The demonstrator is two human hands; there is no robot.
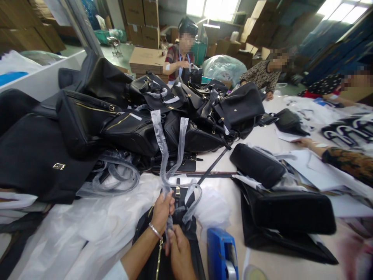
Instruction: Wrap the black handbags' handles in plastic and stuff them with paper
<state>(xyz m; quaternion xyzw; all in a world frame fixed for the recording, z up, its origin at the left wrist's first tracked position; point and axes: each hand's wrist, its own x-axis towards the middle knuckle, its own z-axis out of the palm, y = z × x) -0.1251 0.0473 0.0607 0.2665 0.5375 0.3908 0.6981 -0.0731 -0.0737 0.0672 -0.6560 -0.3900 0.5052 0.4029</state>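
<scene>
A black bag (145, 227) with gold zips and a buckle lies in front of me on the table. Above it, my left hand (162, 212), with a silver bangle on the wrist, is closed around a strap in a clear plastic sleeve (164, 163). Its two long ends stand up past the fingers. Just below, my right hand (180, 249) pinches the lower part of the same sleeved strap. Another sleeved loop (199, 200) curves over the bag's right side. My hands hide part of the bag and strap.
A blue tape dispenser (218, 251) stands right of the bag. Black bags (128, 130) are heaped beyond it, others (293, 210) lie at right. White wrapping (96, 221) covers the left. A co-worker's hand (304, 142) reaches in at right; several people work around the table.
</scene>
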